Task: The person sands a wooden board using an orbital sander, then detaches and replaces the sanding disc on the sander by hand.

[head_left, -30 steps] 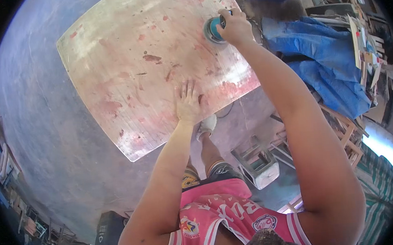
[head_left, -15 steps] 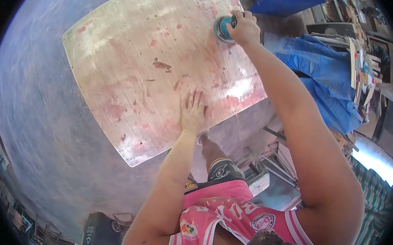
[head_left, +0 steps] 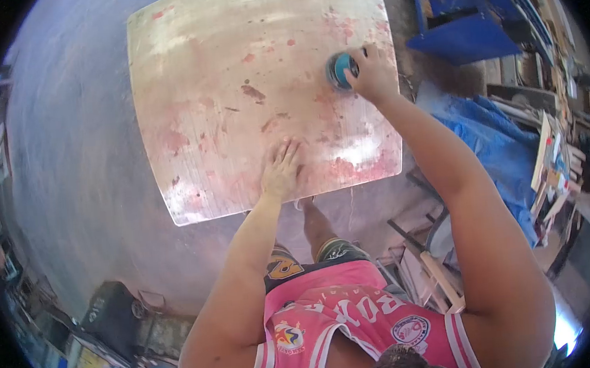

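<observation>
A large pale board (head_left: 211,60) with reddish blotches and a few dark patches lies in front of me. Near its right edge, my right hand (head_left: 373,76) is wrapped round a teal and black power sander (head_left: 343,70), whose round pad rests on the board. My left hand (head_left: 282,170) lies flat on the board close to the near edge, fingers stretched out and holding nothing.
A blue metal cabinet or bin (head_left: 462,35) stands at the upper right, with a blue tarp (head_left: 494,146) and stacked wood scraps (head_left: 553,159) below it. Concrete floor (head_left: 75,172) surrounds the board. A black wheeled bin (head_left: 113,316) is at lower left.
The view has turned and shifted, so the board appears straighter. My right hand has brought the sander a little nearer along the board's right side. My left hand stays flat near the front edge.
</observation>
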Demonstrator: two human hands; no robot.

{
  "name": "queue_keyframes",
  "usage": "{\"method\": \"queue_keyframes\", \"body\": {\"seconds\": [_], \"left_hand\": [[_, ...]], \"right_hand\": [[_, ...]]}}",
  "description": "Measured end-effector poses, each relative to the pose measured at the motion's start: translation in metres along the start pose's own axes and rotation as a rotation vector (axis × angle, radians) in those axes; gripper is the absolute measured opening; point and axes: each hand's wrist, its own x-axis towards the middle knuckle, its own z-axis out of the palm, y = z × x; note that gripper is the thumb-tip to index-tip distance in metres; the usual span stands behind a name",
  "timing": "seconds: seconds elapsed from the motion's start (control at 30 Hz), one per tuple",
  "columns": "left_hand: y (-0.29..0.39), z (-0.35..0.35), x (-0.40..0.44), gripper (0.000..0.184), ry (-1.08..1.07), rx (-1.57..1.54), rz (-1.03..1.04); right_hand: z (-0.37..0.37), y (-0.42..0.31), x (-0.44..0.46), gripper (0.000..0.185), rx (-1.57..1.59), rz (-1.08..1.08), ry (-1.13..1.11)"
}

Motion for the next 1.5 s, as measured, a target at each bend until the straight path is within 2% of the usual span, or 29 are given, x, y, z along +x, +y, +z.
{"method": "queue_keyframes", "body": {"seconds": [0.03, 0.3, 0.4, 0.47, 0.57, 0.63, 0.67, 0.73, 0.8, 0.83, 0.9, 1.0, 1.03, 1.13, 1.17, 1.23, 1.3, 1.37, 1.4, 1.47, 1.5], "left_hand": [[0.000, 0.000, -0.001, 0.063, -0.019, 0.008, 0.011], [-0.006, 0.014, -0.004, 0.069, 0.015, 0.077, 0.021], [-0.006, 0.013, -0.004, 0.071, 0.069, 0.035, 0.013], [-0.005, 0.010, -0.003, 0.073, 0.090, -0.023, -0.019], [-0.002, 0.009, -0.001, 0.079, 0.195, -0.084, -0.084], [-0.001, 0.001, 0.012, 0.086, 0.377, -0.181, -0.323], [-0.008, -0.004, 0.024, 0.086, 0.383, -0.182, -0.327], [-0.029, -0.011, 0.052, 0.093, 0.630, -0.271, -0.357], [-0.062, -0.030, 0.090, 0.091, 0.821, -0.303, -0.311], [-0.071, -0.043, 0.105, 0.091, 0.819, -0.306, -0.309], [-0.086, -0.066, 0.130, 0.087, 0.632, -0.425, -0.292], [-0.110, -0.070, 0.151, 0.078, 0.572, -0.341, -0.237], [-0.120, -0.068, 0.162, 0.078, 0.574, -0.350, -0.237], [-0.144, -0.066, 0.181, 0.073, 0.659, -0.334, -0.210], [-0.148, -0.067, 0.181, 0.070, 0.598, -0.388, -0.245], [-0.137, -0.075, 0.167, 0.067, 0.539, -0.438, -0.281], [-0.104, -0.079, 0.130, 0.063, 0.374, -0.516, -0.348], [-0.093, -0.042, 0.113, 0.061, 0.573, -0.523, -0.181], [-0.086, -0.035, 0.108, 0.061, 0.579, -0.519, -0.180], [-0.075, -0.026, 0.105, 0.055, 0.795, -0.308, -0.056], [-0.078, -0.027, 0.109, 0.055, 0.797, -0.310, -0.055]], "right_hand": [[-0.001, -0.006, -0.010, 0.044, -0.001, -0.042, -0.075], [0.011, -0.079, 0.038, 0.041, 0.105, -0.212, 0.040], [0.009, -0.122, 0.038, 0.039, 0.041, -0.257, -0.054], [0.014, -0.143, 0.025, 0.039, -0.013, -0.401, -0.019], [0.019, -0.165, 0.026, 0.041, 0.055, -0.440, -0.044], [0.021, -0.178, 0.045, 0.042, 0.033, -0.413, -0.055], [0.021, -0.184, 0.057, 0.043, 0.011, -0.383, -0.062], [0.016, -0.193, 0.067, 0.044, 0.009, -0.362, -0.055], [0.017, -0.201, 0.067, 0.045, 0.011, -0.340, -0.037], [0.017, -0.201, 0.061, 0.045, 0.008, -0.360, -0.068], [0.016, -0.201, 0.056, 0.045, 0.001, -0.384, -0.098], [0.020, -0.202, 0.060, 0.046, -0.044, -0.373, -0.103], [0.023, -0.203, 0.068, 0.044, 0.010, -0.356, -0.040], [0.024, -0.209, 0.084, 0.044, 0.027, -0.326, 0.018], [0.021, -0.212, 0.087, 0.046, -0.002, -0.309, 0.011], [0.022, -0.210, 0.072, 0.045, 0.027, -0.352, -0.017], [0.021, -0.202, 0.039, 0.042, 0.083, -0.416, -0.026], [0.013, -0.194, 0.004, 0.038, 0.115, -0.449, 0.007], [0.010, -0.189, -0.012, 0.036, 0.154, -0.440, -0.021], [0.007, -0.187, -0.015, 0.035, 0.190, -0.435, -0.052], [0.007, -0.188, -0.013, 0.033, 0.190, -0.431, -0.041]]}}
